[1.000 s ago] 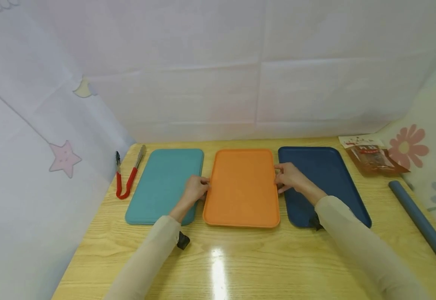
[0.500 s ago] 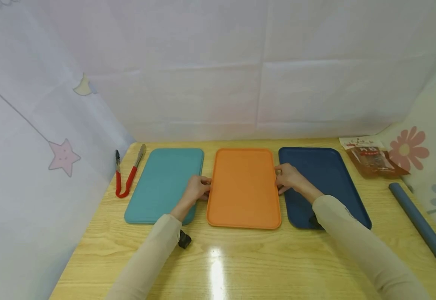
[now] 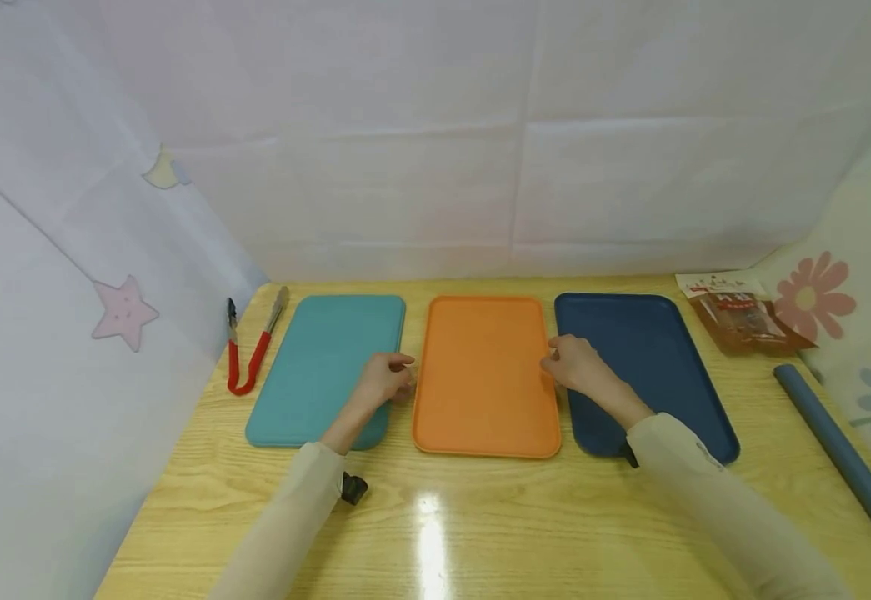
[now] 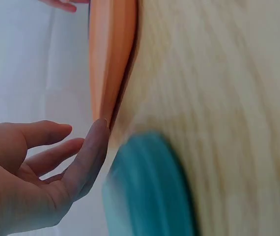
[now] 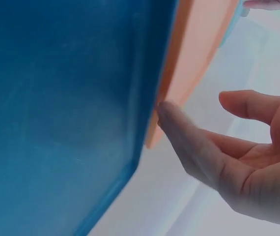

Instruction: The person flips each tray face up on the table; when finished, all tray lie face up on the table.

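Note:
An orange tray (image 3: 486, 383) lies flat on the wooden table between a teal tray (image 3: 322, 367) on the left and a dark blue tray (image 3: 638, 358) on the right. My left hand (image 3: 382, 379) is at the orange tray's left edge, above the teal tray's right side. In the left wrist view its thumb and fingers (image 4: 88, 152) stand apart, with nothing between them. At the opposite edge is my right hand (image 3: 578, 367), partly over the blue tray. The right wrist view has its fingers (image 5: 194, 142) extended beside the orange rim, thumb lifted away. Whether the fingertips touch the rim, I cannot tell.
Red-handled tongs (image 3: 249, 358) lie spread at the table's left edge. At the back right sits a brown food packet (image 3: 746, 317), with a grey-blue rod (image 3: 840, 450) in front of it along the right edge. White cloth (image 3: 405, 167) hangs behind the table.
The orange tray shifted slightly right, then stayed nearly still. My left hand has drawn a little leftward off its edge. My right hand's fingers have lifted and loosened from the other edge.

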{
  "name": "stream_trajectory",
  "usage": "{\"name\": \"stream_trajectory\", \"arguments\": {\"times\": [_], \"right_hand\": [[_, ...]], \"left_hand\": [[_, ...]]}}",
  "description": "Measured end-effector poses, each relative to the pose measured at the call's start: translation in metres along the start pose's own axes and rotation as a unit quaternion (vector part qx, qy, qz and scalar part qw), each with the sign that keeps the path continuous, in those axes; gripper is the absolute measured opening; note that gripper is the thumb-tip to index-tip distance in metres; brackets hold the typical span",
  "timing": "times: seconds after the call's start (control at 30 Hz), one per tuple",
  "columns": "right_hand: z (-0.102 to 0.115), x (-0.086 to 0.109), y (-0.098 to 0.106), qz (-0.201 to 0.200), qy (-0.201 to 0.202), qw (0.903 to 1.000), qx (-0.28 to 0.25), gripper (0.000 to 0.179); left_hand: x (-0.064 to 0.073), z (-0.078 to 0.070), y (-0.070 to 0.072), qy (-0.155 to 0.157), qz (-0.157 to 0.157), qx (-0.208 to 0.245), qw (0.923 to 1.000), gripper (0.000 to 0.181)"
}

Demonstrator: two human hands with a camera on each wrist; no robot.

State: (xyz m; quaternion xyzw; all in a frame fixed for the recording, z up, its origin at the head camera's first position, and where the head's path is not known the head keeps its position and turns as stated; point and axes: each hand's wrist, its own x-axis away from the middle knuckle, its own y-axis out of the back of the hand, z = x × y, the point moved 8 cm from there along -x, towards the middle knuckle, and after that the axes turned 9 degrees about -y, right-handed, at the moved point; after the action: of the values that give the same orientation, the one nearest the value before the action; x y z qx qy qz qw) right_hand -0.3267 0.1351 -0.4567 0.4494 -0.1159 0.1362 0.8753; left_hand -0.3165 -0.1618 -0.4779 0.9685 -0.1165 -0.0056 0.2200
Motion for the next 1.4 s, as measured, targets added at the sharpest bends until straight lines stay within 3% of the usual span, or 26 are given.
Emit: {"name": "stream_trajectory", "arguments": {"times": [0.13, 0.27, 0.4, 0.53, 0.63, 0.8, 0.87, 1.0, 1.13, 1.27, 1.4], "right_hand": [[0.015, 0.007, 0.000, -0.013, 0.030, 0.9995, -0.006, 0.049], [0.034, 0.011, -0.014, 0.010, 0.060, 0.9975, -0.035, 0.046], [0.058, 0.009, -0.033, 0.031, 0.080, 0.9943, -0.064, 0.043], [0.088, -0.001, -0.056, 0.059, 0.080, 0.9910, -0.090, 0.043], [0.114, -0.013, -0.075, 0.076, 0.081, 0.9885, -0.103, 0.044], [0.160, -0.031, -0.100, 0.083, 0.116, 0.9860, -0.086, 0.047], [0.172, -0.038, -0.109, 0.080, 0.122, 0.9870, -0.067, 0.050], [0.180, -0.050, -0.126, 0.079, 0.094, 0.9909, -0.054, 0.053], [0.182, -0.054, -0.140, 0.086, 0.075, 0.9921, -0.052, 0.052], [0.184, -0.052, -0.149, 0.093, 0.069, 0.9910, -0.067, 0.057], [0.185, -0.049, -0.153, 0.102, 0.049, 0.9864, -0.119, 0.063]], "left_hand": [[0.011, 0.000, 0.036, -0.020, -0.017, -0.014, 0.9996, 0.038], [0.020, 0.011, 0.085, -0.029, -0.064, -0.081, 0.9942, 0.038], [0.028, 0.027, 0.130, -0.041, -0.117, -0.194, 0.9732, 0.036], [0.033, 0.042, 0.159, -0.043, -0.139, -0.274, 0.9507, 0.036], [0.032, 0.048, 0.163, -0.042, -0.120, -0.328, 0.9359, 0.039], [0.027, 0.051, 0.158, -0.038, -0.099, -0.400, 0.9105, 0.042], [0.026, 0.053, 0.158, -0.034, -0.097, -0.411, 0.9059, 0.040], [0.023, 0.056, 0.158, -0.031, -0.101, -0.432, 0.8957, 0.029], [0.021, 0.059, 0.160, -0.027, -0.106, -0.441, 0.8907, 0.021], [0.019, 0.062, 0.162, -0.012, -0.102, -0.438, 0.8932, 0.025], [0.018, 0.064, 0.166, 0.008, -0.104, -0.432, 0.8959, 0.029]]}}
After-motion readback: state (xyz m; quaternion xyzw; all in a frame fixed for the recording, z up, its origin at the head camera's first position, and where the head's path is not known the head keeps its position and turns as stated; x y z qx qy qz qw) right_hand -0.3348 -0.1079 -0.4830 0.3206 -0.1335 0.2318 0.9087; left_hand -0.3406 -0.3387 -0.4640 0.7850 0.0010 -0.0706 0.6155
